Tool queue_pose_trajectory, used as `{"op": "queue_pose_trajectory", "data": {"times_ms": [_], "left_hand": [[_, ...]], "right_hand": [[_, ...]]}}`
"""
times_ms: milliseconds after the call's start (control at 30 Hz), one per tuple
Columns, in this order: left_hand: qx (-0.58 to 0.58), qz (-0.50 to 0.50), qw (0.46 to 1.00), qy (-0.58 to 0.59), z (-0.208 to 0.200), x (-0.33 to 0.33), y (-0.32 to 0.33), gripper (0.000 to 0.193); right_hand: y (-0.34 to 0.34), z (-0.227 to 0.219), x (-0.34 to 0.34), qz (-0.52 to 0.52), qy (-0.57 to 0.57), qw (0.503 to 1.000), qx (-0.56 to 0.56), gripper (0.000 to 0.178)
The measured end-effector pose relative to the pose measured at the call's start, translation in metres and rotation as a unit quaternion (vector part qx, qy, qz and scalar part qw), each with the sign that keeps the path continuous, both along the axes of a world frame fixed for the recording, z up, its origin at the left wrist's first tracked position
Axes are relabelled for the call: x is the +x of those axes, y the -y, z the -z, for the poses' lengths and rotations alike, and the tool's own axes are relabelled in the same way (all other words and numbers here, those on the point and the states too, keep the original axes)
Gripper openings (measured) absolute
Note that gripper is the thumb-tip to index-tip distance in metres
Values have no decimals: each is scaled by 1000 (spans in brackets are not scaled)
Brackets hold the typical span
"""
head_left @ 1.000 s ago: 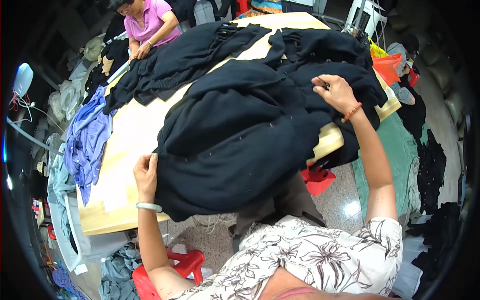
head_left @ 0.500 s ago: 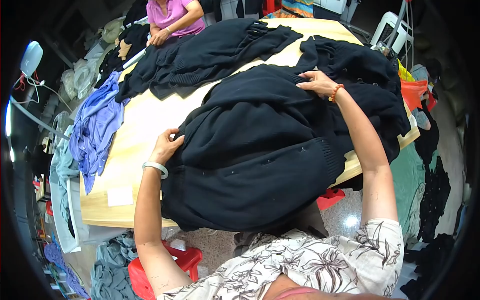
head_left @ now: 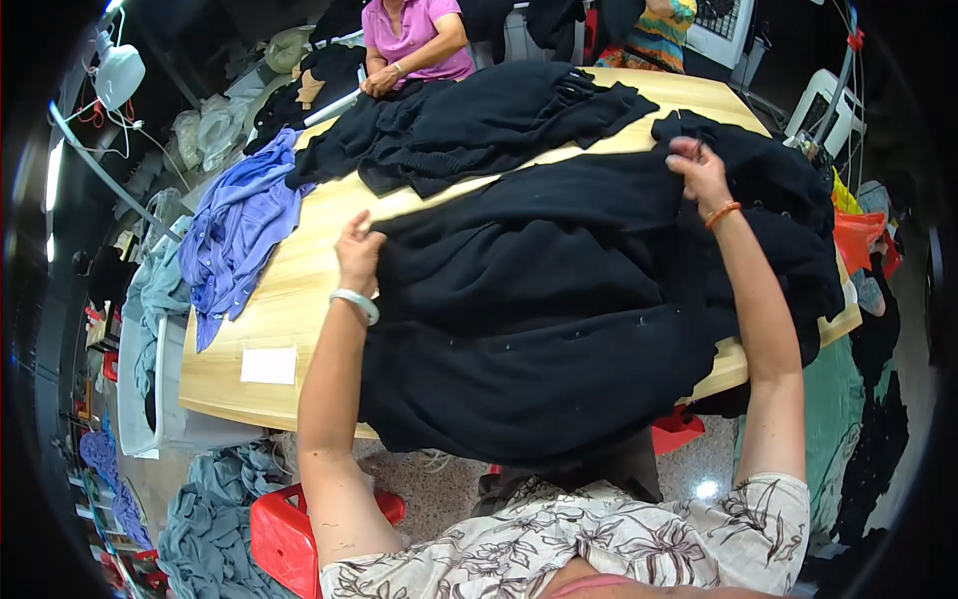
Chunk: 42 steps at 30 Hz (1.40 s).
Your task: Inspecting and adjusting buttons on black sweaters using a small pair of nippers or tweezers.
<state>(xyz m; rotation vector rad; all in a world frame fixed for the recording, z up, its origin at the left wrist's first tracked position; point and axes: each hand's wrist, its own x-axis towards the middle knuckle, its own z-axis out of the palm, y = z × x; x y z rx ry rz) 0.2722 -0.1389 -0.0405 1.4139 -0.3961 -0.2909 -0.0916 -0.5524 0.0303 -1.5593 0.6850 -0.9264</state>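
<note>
A black knitted sweater (head_left: pixel 529 329) is stretched between my hands, its near part hanging over the table's front edge. Small pale marks run in a line across its lower half. At its far left corner, my left hand (head_left: pixel 359 258), with a pale bangle on the wrist, is closed on the cloth. My right hand (head_left: pixel 703 178), wearing an orange bead bracelet, grips the far right corner; its fingertips are blurred. Just right of the sweater lies a heap of black garments (head_left: pixel 773 220), partly under my right arm.
More black knitwear (head_left: pixel 479 120) lies across the far side of the wooden table (head_left: pixel 329 250). Purple garments (head_left: pixel 244 235) drape over its left edge, near a white paper (head_left: pixel 268 365). Beyond, a person in pink (head_left: pixel 414 40) handles black cloth. A red stool (head_left: pixel 284 539) stands below left.
Both hands have lifted and spread the sweater's far edge away from me, pulling its folded top flatter. The whole view has shifted, so the table sits further right and lower.
</note>
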Motion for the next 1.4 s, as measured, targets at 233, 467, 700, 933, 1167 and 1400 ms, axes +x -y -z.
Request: {"op": "queue_pose_trajectory", "data": {"times_ms": [233, 467, 700, 933, 1167, 1400], "left_hand": [[-67, 166, 979, 98, -85, -62, -71, 68], [171, 336, 926, 31, -71, -113, -97, 65], [170, 234, 956, 39, -23, -90, -86, 37], [137, 231, 963, 11, -26, -104, -90, 31], [166, 179, 965, 97, -28, -105, -85, 23], [94, 40, 971, 215, -48, -112, -86, 15]], "right_hand": [[-39, -55, -105, -90, -12, 995, -42, 56], [-28, -19, -144, -124, -280, 950, -64, 32], [-28, 0, -48, -116, -180, 956, -201, 27], [-22, 0, 19, -252, -197, 942, -102, 56], [-35, -33, 20, -153, -354, 864, -323, 35], [-57, -51, -7, 36, -297, 856, -422, 19]]}}
